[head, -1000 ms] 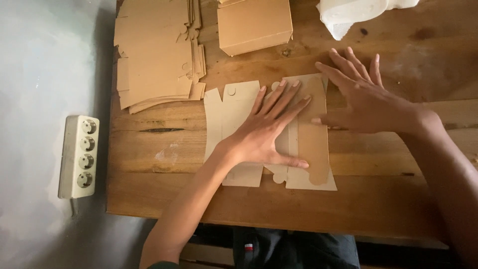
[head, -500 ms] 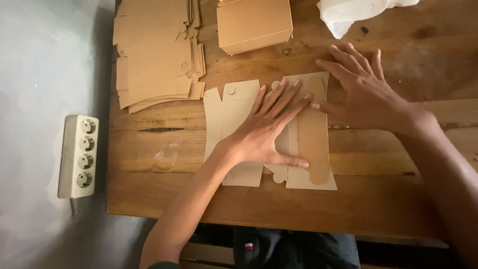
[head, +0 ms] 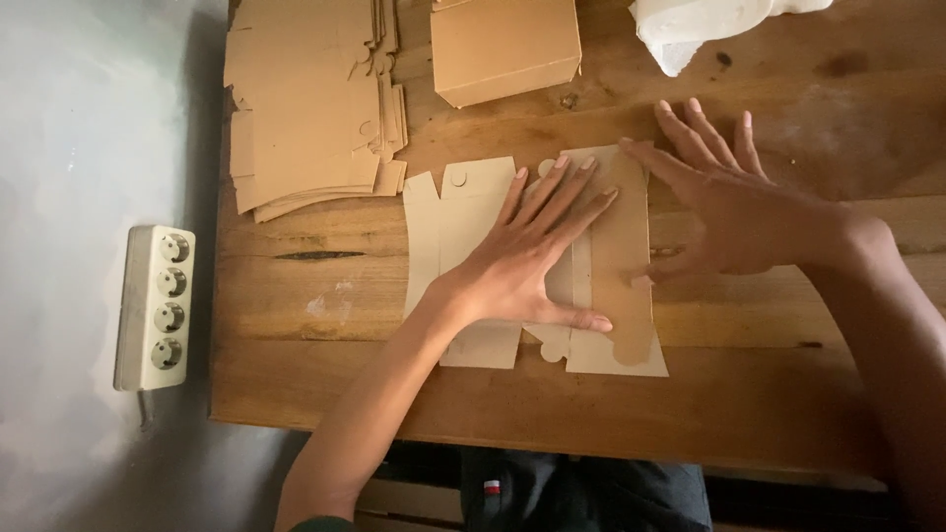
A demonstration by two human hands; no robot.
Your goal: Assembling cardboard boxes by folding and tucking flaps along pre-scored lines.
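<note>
A flat, die-cut cardboard box blank lies on the wooden table in front of me. My left hand presses flat on its middle, fingers spread and pointing up-right. A brown flap on the blank's right side is folded over. My right hand rests palm down at that flap's right edge, fingertips on its top corner. Neither hand grips anything.
A stack of flat cardboard blanks lies at the table's far left. A folded cardboard box stands behind the blank. A white plastic bag sits at the far right. A white power strip lies on the grey floor to the left.
My right hand has slid a little leftward, further onto the brown flap. My left hand stays pressed on the blank.
</note>
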